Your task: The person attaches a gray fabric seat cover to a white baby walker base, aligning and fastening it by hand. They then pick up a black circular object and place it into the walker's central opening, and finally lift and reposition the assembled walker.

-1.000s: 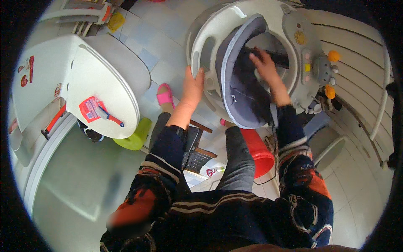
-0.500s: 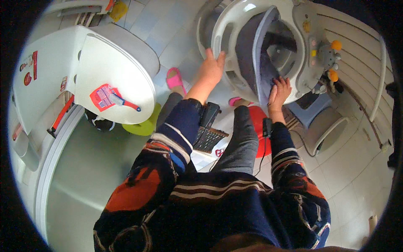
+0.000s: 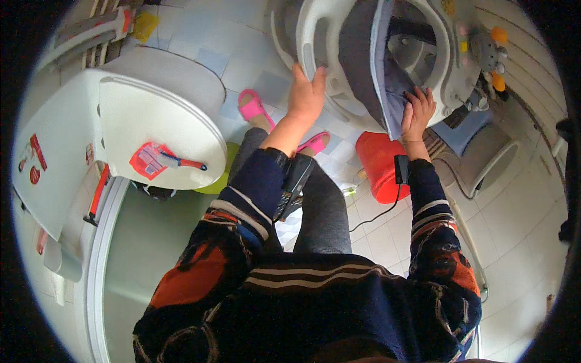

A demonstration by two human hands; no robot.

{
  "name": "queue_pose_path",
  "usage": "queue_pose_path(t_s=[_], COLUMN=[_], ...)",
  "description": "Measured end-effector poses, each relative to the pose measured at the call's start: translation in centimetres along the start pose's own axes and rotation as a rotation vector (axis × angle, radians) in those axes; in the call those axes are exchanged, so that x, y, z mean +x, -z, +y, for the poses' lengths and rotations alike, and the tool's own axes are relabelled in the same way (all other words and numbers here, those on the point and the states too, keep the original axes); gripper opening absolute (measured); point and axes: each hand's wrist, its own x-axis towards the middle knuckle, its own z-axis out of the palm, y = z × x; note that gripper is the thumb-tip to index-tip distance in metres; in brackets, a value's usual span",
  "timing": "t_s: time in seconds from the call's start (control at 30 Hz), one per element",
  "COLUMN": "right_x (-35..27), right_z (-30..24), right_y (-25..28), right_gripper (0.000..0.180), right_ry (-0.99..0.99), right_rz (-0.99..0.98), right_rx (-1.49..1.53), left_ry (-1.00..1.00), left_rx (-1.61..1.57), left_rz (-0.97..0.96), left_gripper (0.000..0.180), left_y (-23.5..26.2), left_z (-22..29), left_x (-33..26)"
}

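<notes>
A baby walker (image 3: 439,100), white with a grey fabric seat (image 3: 360,66) and a toy tray, stands in front of me at the upper right. My left hand (image 3: 305,97) is closed around the outer edge of its white frame, thumb on one side and fingers on the other. At the seat's near end, my right hand (image 3: 419,115) lies on the grey fabric beside the white ring. Its fingers look slightly bent and spread; the thumb's side is against the cloth. The toy tray carries a grey figure with orange balls (image 3: 484,54).
A red bucket (image 3: 378,169) stands below the walker, near my right forearm. To the left is a white rounded lid (image 3: 163,121) holding a brush (image 3: 181,162) on a red packet. A grey stool-like thing (image 3: 493,154) lies at right. My feet wear pink slippers (image 3: 254,107).
My legs have shifted left, and more of the red bucket shows. Both hands stay at the walker; the right one sits slightly farther right and higher in the picture.
</notes>
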Motion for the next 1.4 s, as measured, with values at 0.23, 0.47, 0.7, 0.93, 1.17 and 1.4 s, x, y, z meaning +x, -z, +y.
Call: queue_pose_path(t_s=[0.23,0.47,0.7,0.93,1.17,1.4], right_x=[0.0,-0.6,-1.3,-3.4,-8.5,-13.0], right_z=[0.2,0.7,0.4,8.6,12.4,3.0], right_y=[0.6,0.8,1.8,4.3,3.6,4.7], right_gripper=[0.024,0.025,0.030,0.073,0.067,0.049], right_ry=[-0.021,-0.068,-0.132,-1.078,-1.138,-1.097], right_rz=[-0.003,0.065,0.145,0.440,0.204,0.320], right_rx=[0.008,0.044,0.179,0.349,1.727,1.740], left_ry=[-0.084,-0.051,0.082,0.068,0.165,0.290], left_rx=[-0.089,-0.082,-0.040,0.022,0.015,0.110], left_rz=[0.046,0.076,0.035,-0.120,0.015,0.128], left_gripper=[0.054,0.054,0.061,0.067,0.046,0.047], left_y=[-1.1,-1.7,-1.6,-1.1,-1.1,8.5], left_z=[-0.4,-0.4,0.3,-2.8,-7.3,-7.2], left_x=[-0.7,-0.4,-1.3,-5.1,-6.7,-4.1])
